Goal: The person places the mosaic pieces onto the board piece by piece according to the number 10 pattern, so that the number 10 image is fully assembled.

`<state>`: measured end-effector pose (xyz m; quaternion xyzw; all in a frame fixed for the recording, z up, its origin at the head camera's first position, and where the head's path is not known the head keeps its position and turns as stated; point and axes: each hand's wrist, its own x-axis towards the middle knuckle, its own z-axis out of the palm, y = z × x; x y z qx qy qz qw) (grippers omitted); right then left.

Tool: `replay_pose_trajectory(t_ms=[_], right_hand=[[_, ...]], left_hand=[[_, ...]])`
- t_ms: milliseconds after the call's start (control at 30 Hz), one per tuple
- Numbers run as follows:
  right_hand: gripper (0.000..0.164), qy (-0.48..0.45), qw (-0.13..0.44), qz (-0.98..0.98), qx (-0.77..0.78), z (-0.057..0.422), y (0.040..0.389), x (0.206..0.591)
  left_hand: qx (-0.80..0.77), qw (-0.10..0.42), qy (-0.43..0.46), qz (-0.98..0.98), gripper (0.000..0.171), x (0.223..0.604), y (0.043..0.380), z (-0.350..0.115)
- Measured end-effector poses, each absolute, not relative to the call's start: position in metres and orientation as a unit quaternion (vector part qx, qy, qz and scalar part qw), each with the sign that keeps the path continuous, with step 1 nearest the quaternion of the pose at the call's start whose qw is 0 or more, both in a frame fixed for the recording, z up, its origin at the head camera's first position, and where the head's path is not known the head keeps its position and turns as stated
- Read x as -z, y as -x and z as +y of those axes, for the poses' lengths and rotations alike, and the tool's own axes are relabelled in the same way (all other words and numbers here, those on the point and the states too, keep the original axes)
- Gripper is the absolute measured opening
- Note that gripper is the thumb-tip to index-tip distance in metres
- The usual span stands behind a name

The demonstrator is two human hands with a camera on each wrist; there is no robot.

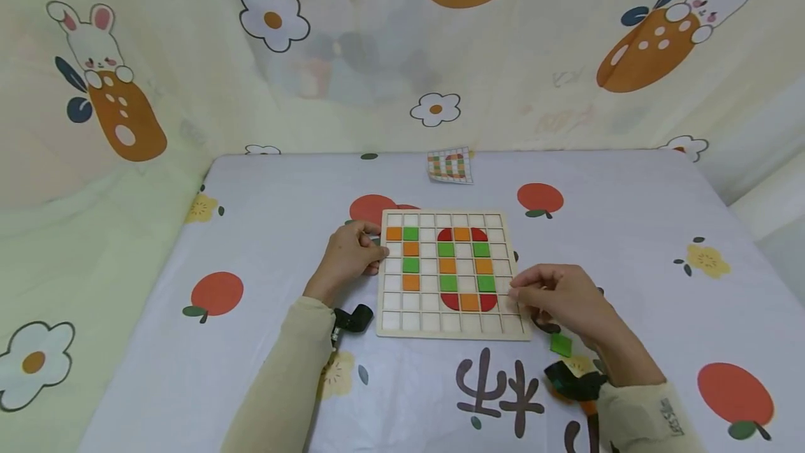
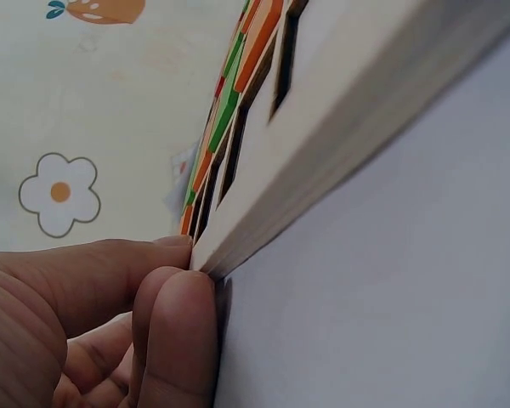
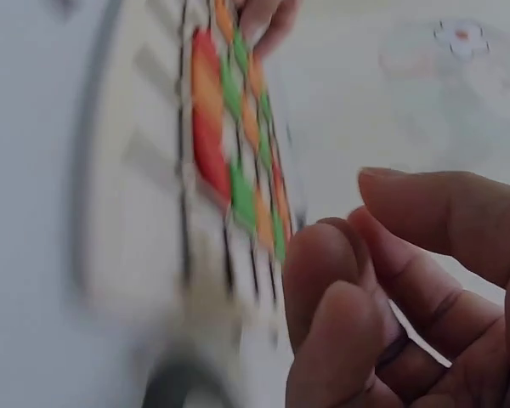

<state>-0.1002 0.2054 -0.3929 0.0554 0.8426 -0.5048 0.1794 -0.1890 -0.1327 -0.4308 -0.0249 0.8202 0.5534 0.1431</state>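
A square wooden grid board [image 1: 402, 324] lies on the table, with red, orange and green tiles in some of its cells. The tiles form a ring of red corners [image 1: 450, 301] with orange and green sides, and a smaller orange-green column [image 1: 411, 265] to its left. My left hand [image 1: 346, 257] holds the board's left edge, its fingertips [image 2: 183, 297] right against the wood. At the right edge hovers my right hand [image 1: 566, 299], its fingers [image 3: 323, 263] loosely bent and nothing between them. A loose green tile [image 1: 561, 345] lies below that hand.
A small pattern card [image 1: 450, 166] with a similar coloured grid lies at the table's back edge. Black wrist cameras [image 1: 355, 318] are strapped to both wrists. A printed cloth [image 1: 352, 124] hangs behind the table.
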Motion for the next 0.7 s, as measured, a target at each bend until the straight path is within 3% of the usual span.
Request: replay_pose_trajectory(t_ms=[233, 467, 700], right_hand=[[0.032, -0.103, 0.214, 0.853, 0.465, 0.251, 0.069, 0.403], [0.044, -0.085, 0.203, 0.888, 0.403, 0.264, 0.054, 0.413], [0.035, -0.069, 0.181, 0.915, 0.353, 0.260, 0.052, 0.415]], left_hand=[[-0.554, 0.141, 0.028, 0.820, 0.040, 0.430, 0.188, -0.132], [-0.553, 0.138, 0.022, 0.821, 0.040, 0.432, 0.189, -0.132], [-0.551, 0.139, 0.024, 0.823, 0.040, 0.432, 0.189, -0.132]])
